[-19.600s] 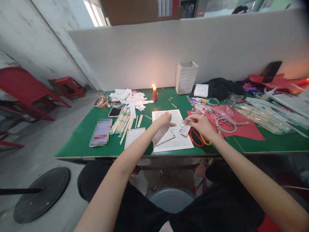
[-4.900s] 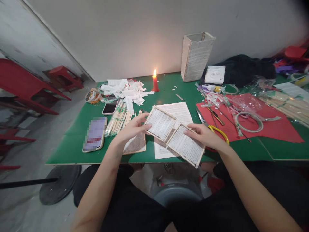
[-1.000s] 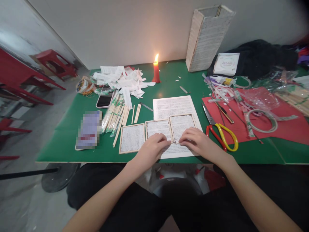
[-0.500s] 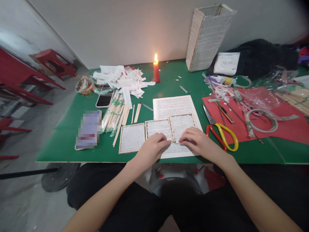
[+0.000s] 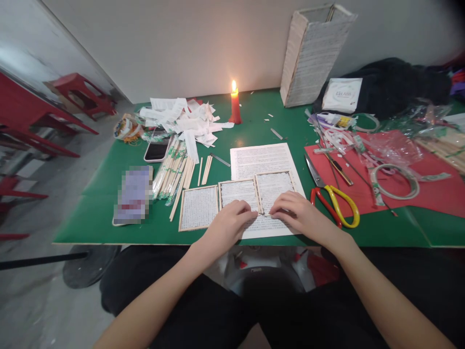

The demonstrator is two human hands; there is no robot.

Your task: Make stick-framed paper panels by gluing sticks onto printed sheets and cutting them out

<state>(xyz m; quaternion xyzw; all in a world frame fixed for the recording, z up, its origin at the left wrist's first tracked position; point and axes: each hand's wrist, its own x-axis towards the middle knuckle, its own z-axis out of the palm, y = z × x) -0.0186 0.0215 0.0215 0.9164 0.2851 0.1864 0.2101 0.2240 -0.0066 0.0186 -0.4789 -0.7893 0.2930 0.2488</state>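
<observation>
Three small stick-framed paper panels lie in a row near the front edge of the green table. My left hand rests with curled fingers on the near edge of the middle panel. My right hand presses its fingertips on the near edge of the right panel. Both panels lie flat and side by side on a printed sheet. The left panel lies untouched beside them.
A lit red candle stands at the back. A tall paper-sided lantern box stands behind right. Scissors, a tape ring and red paper lie to the right. Chopsticks, paper scraps and two phones lie left.
About five seconds ago I held two panels up in the air; now they lie flat side by side on the sheet. Nothing has moved in the last second.
</observation>
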